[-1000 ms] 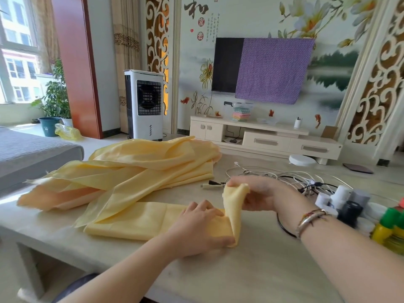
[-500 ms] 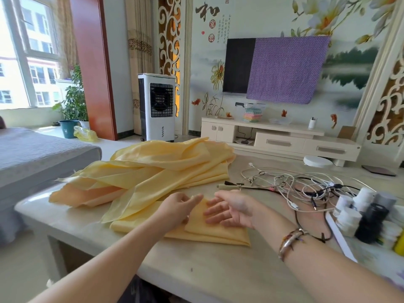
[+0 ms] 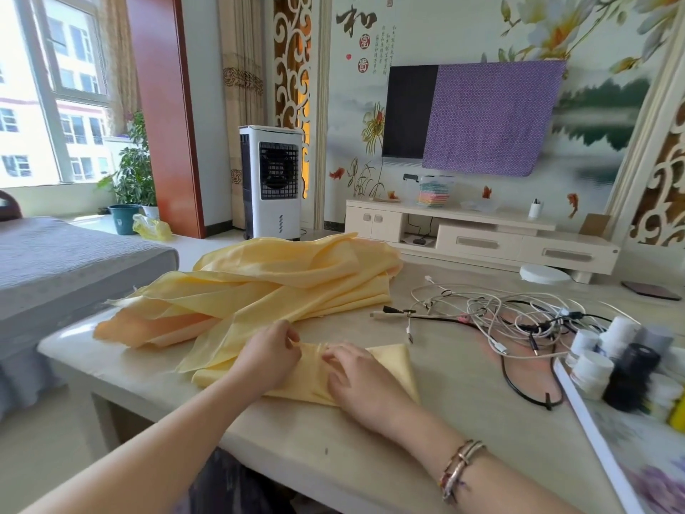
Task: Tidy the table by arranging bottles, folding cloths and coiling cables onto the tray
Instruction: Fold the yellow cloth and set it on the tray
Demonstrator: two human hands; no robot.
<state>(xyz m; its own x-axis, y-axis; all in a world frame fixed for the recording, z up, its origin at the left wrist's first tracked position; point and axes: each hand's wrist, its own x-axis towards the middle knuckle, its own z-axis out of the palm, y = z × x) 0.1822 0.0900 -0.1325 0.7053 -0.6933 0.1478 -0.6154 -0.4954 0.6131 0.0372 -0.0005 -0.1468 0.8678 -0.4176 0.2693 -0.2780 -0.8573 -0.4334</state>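
A large yellow cloth (image 3: 289, 280) lies heaped across the far left of the table (image 3: 463, 421). Its near end is folded into a flat strip (image 3: 394, 365) in front of me. My left hand (image 3: 268, 356) pinches a gathered crease of this strip with curled fingers. Just to its right, my right hand (image 3: 357, 380) rests on the strip, its fingertips curled into the same crease. A tangle of white and black cables (image 3: 500, 317) lies to the right. Several small bottles (image 3: 611, 359), white and black, stand on a white-rimmed tray (image 3: 593, 424) at the right edge.
A grey sofa (image 3: 55, 261) stands left of the table. Beyond the table are an air cooler (image 3: 272, 183), a low TV cabinet (image 3: 482, 239) and a white round device (image 3: 543, 274) on the floor. The table's front edge runs close to me.
My right hand laid the lifted cloth end down over the strip. Both hands then went from lying flat on the fold to pinching a crease in it. The camera view shifted right and closer.
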